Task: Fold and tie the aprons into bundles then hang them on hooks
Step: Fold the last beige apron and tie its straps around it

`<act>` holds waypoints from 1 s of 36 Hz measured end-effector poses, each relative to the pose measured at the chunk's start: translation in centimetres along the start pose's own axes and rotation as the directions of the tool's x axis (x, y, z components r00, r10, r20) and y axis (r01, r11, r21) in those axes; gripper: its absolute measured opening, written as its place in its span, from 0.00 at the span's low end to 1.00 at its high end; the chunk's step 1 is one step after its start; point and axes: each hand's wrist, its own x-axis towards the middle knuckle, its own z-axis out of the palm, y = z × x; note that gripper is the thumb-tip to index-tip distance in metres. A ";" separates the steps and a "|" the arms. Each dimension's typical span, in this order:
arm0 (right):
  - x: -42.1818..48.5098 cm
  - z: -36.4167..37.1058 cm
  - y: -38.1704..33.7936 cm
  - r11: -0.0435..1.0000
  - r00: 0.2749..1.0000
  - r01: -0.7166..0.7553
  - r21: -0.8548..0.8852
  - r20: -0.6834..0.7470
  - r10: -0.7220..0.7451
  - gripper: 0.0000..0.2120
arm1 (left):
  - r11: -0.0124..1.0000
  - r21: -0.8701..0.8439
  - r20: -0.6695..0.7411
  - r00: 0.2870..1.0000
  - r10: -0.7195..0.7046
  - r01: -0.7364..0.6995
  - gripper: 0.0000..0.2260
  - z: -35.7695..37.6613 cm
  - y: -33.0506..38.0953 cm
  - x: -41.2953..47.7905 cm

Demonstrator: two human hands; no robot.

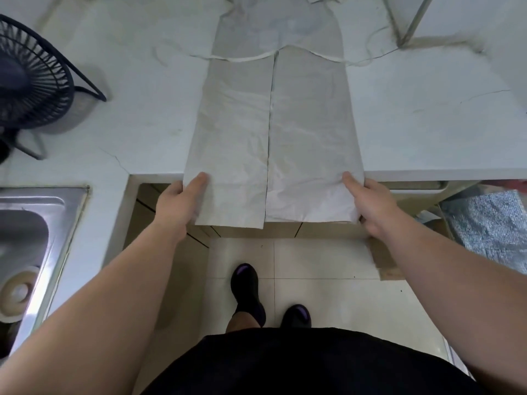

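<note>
The white, faintly veined bench point(427, 124) fills the upper half of the view, its near edge running across the middle and stepping down at the left. The pale apron point(308, 115) lies lengthwise on the bench's middle, reaching from the far edge to the near edge, where its lower end hangs over above the tiled floor point(328, 295). Both long sides are folded inward and their edges meet along a centre line. A steel sink point(34, 223) is set into the bench's near-left part. A black wire fan point(31, 81) stands at the left edge, well apart from the apron. The left hand point(179, 203) grips the apron's left side just past the near edge of the bench, thumb on top of the cloth and fingers beneath. The right hand point(370, 201) holds the right side the same way, thumb lying over the cloth. A thin tie strap point(248, 58) crosses the apron's far part and trails onto the bench at both sides.
</note>
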 end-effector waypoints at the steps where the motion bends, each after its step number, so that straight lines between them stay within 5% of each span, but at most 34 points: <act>1: -0.1 -0.1 -0.1 1.000 1.000 -0.008 -0.004 0.010 0.008 0.12 | 1.000 -0.022 0.029 0.999 -0.014 0.015 0.12 -0.1 0.2 -0.1; 7: -0.7 -0.6 -1.1 0.989 0.998 0.057 -0.135 0.022 -0.055 0.16 | 0.994 0.077 0.084 0.994 0.074 -0.081 0.04 -0.9 0.9 -0.9; 11: -1.7 -1.2 -1.9 0.968 0.989 0.140 -0.209 -0.008 -0.145 0.31 | 0.975 0.163 0.054 0.988 0.147 -0.154 0.16 -1.2 1.3 -1.8; 13: -2.3 -1.6 -2.5 0.954 0.985 0.173 -0.244 0.039 -0.169 0.24 | 0.963 0.180 0.051 0.980 0.193 -0.199 0.22 -1.2 1.7 -2.5; 16: -3.3 -1.8 -4.0 0.997 0.988 0.057 -0.057 0.147 -0.048 0.06 | 0.950 0.171 0.095 0.964 0.249 -0.262 0.09 -1.3 2.5 -3.2; 19: -3.9 -2.4 -5.0 0.996 0.971 -0.016 0.085 0.241 -0.005 0.12 | 0.984 0.021 0.157 0.973 0.169 -0.175 0.11 -2.0 3.4 -3.4; 26: -3.6 -3.5 -5.1 0.960 0.960 0.146 -0.238 0.267 -0.079 0.18 | 0.990 0.061 0.344 0.933 0.102 -0.131 0.22 -3.4 4.0 -2.9; 36: -2.8 -4.0 -4.4 0.930 0.964 0.141 -0.338 0.261 -0.052 0.05 | 0.987 0.083 0.380 0.920 0.096 -0.137 0.09 -3.9 3.1 -1.5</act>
